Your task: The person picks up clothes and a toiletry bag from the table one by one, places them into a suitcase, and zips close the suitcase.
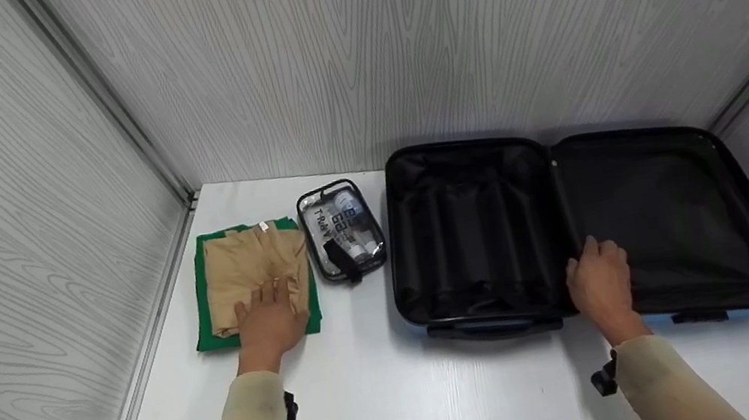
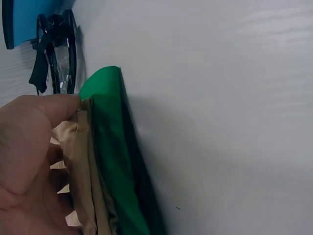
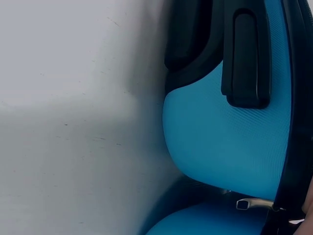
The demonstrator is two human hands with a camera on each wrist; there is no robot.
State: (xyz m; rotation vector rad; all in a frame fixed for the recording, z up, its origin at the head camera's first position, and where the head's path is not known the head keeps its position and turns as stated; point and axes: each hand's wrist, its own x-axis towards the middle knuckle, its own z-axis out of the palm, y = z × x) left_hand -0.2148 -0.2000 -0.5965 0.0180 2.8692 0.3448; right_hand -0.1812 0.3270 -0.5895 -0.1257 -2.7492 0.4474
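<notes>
My left hand [image 1: 271,321] rests on a folded tan garment [image 1: 238,259], its fingers spread over the cloth's near part. In the left wrist view, the thumb touches the tan garment's edge. Under it lies a folded green cloth [image 1: 202,311], showing round the sides. My right hand [image 1: 601,278] touches the near edge of an open suitcase [image 1: 476,223], by the hinge between its two halves; most of that hand is out of the right wrist view. The suitcase has a black lining and a blue shell [image 3: 220,132].
A clear pouch [image 1: 329,255] with black trim stands between the clothes and the suitcase, small bottles inside it. A black carry handle [image 3: 247,54] sticks out from the suitcase's near side. Grey wood-grain panels [image 1: 319,59] enclose the white table [image 1: 454,410] at the back and sides.
</notes>
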